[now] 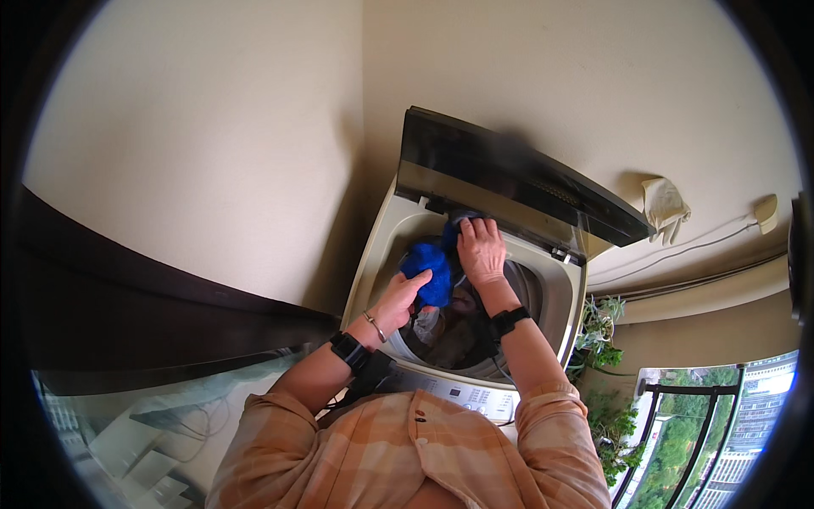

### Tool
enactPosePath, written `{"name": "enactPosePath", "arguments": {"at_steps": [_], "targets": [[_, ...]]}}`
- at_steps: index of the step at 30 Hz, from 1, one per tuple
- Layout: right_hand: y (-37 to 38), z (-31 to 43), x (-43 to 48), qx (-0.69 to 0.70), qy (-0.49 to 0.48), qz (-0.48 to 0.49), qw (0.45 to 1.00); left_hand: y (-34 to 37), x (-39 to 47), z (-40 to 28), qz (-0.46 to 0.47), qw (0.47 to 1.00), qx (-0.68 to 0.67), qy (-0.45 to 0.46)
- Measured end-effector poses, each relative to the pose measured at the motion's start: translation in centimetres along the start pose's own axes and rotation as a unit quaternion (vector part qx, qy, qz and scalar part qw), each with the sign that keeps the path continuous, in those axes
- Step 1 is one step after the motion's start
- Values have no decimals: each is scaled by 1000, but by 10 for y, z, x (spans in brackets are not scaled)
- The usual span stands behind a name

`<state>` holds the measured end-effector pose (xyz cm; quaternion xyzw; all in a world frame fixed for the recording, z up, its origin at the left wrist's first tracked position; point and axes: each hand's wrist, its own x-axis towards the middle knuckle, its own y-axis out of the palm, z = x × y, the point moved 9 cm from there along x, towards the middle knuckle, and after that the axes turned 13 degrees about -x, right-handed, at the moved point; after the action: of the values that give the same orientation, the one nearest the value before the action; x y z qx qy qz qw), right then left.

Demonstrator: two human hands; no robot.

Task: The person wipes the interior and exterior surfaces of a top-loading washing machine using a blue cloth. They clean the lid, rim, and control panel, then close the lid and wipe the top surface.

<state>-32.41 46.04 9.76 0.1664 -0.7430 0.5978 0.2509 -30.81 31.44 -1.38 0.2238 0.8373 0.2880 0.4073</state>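
A top-loading washing machine (364, 280) stands before me with its dark lid (509, 172) raised. My left hand (404, 299) grips a bright blue cloth item (427, 273) over the drum opening, thumb on top. Farther back, near the lid hinge, my right hand (481, 249) has its fingers curled over a dark and blue piece of cloth (450, 234). Whether the two blue parts are one item I cannot tell. Below both hands, dark and pale laundry (455, 340) lies in the drum, partly hidden by my forearms.
The control panel (474, 397) faces me. Pale gloves (664, 207) hang on the wall to the right, near a cable and a wall fitting (765, 214). Potted plants (601, 331) flank the machine's right side. A dark panel edge (159, 305) runs along the left.
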Motion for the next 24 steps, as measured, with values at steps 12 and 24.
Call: {"name": "enactPosePath", "arguments": {"at_steps": [12, 24], "targets": [[24, 0, 10, -87, -34, 89, 992, -1, -1, -6, 7, 1000, 0, 10], [30, 6, 18, -70, -40, 92, 993, -1, 5, 0, -5, 1000, 12, -9]]}}
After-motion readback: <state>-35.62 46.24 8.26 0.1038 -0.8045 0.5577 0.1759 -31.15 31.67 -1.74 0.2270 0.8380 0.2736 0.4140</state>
